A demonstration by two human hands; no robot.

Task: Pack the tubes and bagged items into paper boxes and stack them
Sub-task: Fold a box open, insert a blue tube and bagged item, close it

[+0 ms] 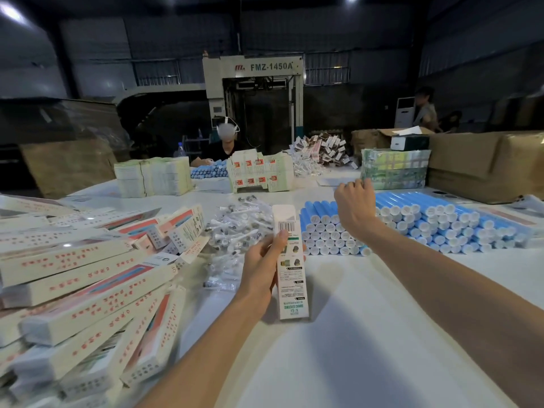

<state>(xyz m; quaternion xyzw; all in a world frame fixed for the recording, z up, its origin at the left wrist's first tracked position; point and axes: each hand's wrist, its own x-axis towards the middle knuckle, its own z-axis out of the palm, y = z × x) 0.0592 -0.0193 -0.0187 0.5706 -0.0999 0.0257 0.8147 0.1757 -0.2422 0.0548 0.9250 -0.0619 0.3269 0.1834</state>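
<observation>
I count one slim white printed paper box (290, 260) in my grip, one pile of white-and-red paper boxes (88, 290) and one heap of clear-bagged white items (241, 225). The blue white-capped plastic tubes (435, 228) exceed reliable counting.

A white table (353, 334) fills the lower frame; at lower left a sprawling pile of long paper boxes (88, 290) lies on it, many overlapping; at centre sits a loose heap of bagged items (238, 228); just right of it, blue tubes (332, 231) are stacked on their sides, white caps toward the camera, with a larger tube stack (441, 228) further right; across the middle of the frame stand flat carton stacks (153, 176) and a wrapped bundle (394, 169); brown cardboard cases (485, 163) sit at right.
</observation>
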